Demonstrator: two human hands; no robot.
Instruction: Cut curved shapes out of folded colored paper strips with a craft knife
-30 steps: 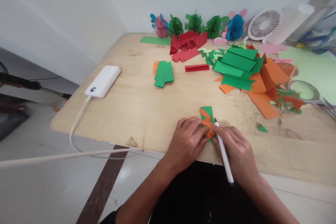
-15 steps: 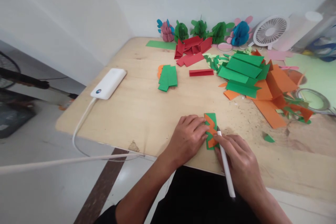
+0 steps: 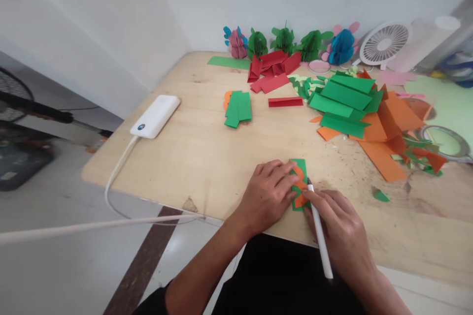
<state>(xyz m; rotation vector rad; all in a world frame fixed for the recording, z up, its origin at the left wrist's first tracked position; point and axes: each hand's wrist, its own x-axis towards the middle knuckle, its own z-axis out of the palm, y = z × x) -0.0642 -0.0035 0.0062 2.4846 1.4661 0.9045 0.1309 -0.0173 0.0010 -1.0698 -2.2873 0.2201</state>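
Near the table's front edge lies a green paper strip with a wavy orange paper cutout on top of it. My left hand rests flat at their left side, its fingertips pressing on the cutout and the strip. On the right, my right hand holds a white pen between thumb and fingers. The pen's dark tip is up at the strip's right edge, and fingertips of that hand touch the lower right of the cutout.
Folded green paper, orange paper and red paper lie behind. A white power bank with a cable is at left. Paper figures and a small fan stand along the wall.
The view has shifted slightly. My left hand's fingers have moved a little further over the top of the orange cutout. My right hand still holds the pen.
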